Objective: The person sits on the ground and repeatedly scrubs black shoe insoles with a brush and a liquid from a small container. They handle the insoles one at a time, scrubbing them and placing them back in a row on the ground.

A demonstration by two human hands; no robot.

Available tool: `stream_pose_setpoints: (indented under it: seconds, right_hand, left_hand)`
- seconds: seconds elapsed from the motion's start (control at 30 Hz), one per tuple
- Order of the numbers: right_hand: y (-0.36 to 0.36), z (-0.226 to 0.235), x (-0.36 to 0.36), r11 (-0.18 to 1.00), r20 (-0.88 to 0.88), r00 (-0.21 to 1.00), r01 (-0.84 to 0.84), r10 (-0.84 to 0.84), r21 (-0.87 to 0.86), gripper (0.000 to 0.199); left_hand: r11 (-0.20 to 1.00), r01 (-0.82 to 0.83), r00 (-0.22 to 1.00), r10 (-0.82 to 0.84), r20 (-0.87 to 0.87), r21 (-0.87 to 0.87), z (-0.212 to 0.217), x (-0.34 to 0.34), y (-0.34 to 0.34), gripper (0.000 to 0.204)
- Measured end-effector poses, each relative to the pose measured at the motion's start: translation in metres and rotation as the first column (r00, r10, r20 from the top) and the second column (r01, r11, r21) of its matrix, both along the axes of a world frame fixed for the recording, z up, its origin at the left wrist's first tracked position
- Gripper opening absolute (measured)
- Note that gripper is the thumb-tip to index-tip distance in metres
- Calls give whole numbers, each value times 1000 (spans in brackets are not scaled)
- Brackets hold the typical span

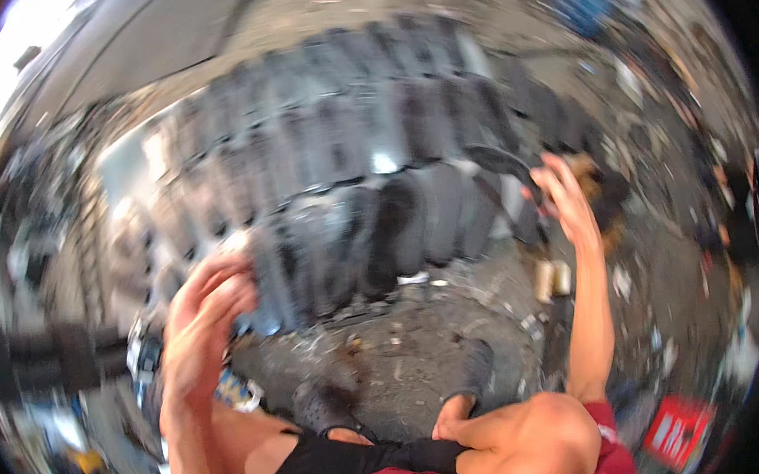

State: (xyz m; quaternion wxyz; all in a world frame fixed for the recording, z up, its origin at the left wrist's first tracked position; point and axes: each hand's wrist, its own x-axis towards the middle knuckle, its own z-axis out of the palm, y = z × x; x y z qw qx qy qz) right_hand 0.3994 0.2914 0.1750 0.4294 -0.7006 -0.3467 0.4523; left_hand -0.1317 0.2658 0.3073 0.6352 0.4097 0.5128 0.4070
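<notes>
Dark rubber-like moulded pieces (pixel 366 176) stand in overlapping rows across the dusty ground, ahead of the seated person. The right hand (pixel 564 200) reaches to the far right end of the rows, fingers closed on one dark piece (pixel 503 160). The left hand (pixel 208 317), fingers curled, rests against the near left row; blur hides any grip.

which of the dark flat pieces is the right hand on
The right hand is on the dark piece at the far right end of the rows. It is lifted and tilted off the rows, while the others lie flat and overlapped.
</notes>
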Motion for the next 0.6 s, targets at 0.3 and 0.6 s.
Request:
stream_pose_setpoints:
  seconds: [0.3, 0.6]
  right_hand:
    - [106, 58, 207, 992, 399, 914, -27, 76, -125, 62]
    - [170, -100, 293, 920, 885, 323, 314, -335, 234, 109]
  left_hand:
    - [998, 6, 991, -15, -134, -64, -24, 43, 22, 34]
    - [989, -101, 949, 62, -310, -111, -28, 53, 19, 33]
